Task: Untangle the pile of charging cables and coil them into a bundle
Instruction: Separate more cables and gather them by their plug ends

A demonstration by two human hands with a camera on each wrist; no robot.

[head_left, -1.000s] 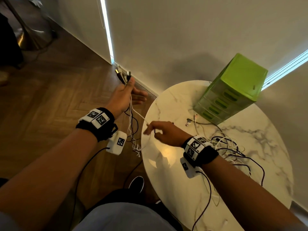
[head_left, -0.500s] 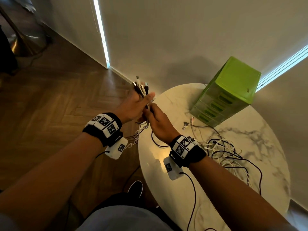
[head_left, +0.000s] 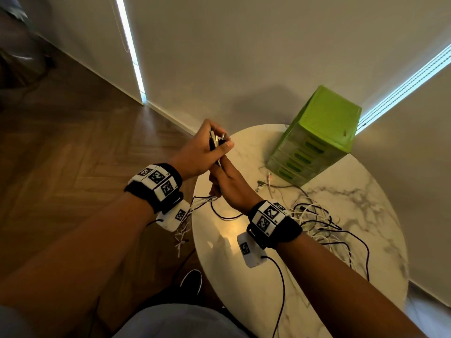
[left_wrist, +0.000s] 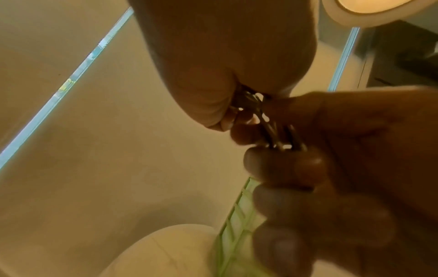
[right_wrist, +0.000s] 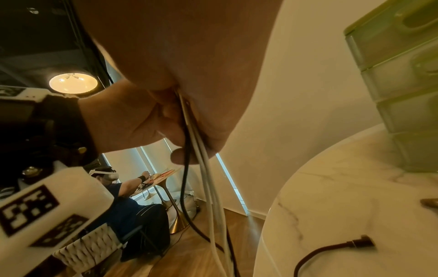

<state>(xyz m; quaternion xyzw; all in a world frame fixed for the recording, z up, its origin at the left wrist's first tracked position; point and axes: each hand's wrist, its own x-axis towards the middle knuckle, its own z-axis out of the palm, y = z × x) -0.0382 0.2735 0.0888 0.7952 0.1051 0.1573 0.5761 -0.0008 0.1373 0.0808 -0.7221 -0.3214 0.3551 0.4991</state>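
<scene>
Above the near-left edge of the round marble table [head_left: 366, 276], the left hand [head_left: 197, 154] is clenched around a small bunch of cable ends [head_left: 216, 142]; the thumb presses them against the fingers, and the plugs stick out above the fist. Directly under it, touching it, the right hand [head_left: 231, 186] grips the same strands [right_wrist: 201, 168] a little lower, with its fingers curled around them. From the right wrist camera I see one black and some white strands leaving this grip and hanging down past the table edge toward the wooden floor.

Below the hands, a few white ends hang loose beside the left wrist. On the table, to the right of the right wrist, the pile of charging cables [head_left: 319, 223] is mostly tangled, white and black loops crossing each other. Two loose plugs [head_left: 264, 182] lie near the foot of the green drawer box [head_left: 317, 140], which stands at the far side of the table.

I judge that the person is collecting cable ends in one fist, and that the coiling is not yet begun. What could go wrong: if the right hand pulls the strands down hard while they are joined with the pile, the knots may become tighter. Several thin plugs in one fist can also slip out if the thumb relaxes. A sharp pull could drag the pile off the table edge.
</scene>
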